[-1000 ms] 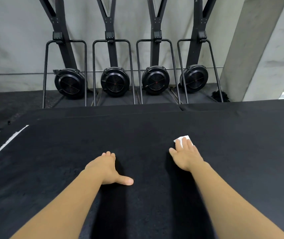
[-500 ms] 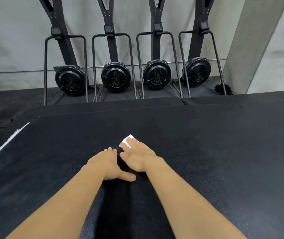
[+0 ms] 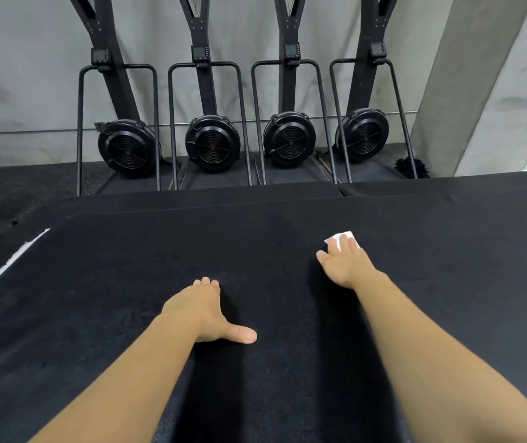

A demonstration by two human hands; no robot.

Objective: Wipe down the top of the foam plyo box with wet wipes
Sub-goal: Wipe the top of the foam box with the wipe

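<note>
The foam plyo box top (image 3: 128, 314) spans your lower view. Your left hand (image 3: 201, 311) lies flat on it, fingers straight, thumb spread. Your right hand (image 3: 345, 266) presses the wet wipe (image 3: 339, 238) down with straight fingers, farther right.

One head-worn wide-angle view, facing forward and down, close above foam plyo box (image 3: 271, 251)
</note>
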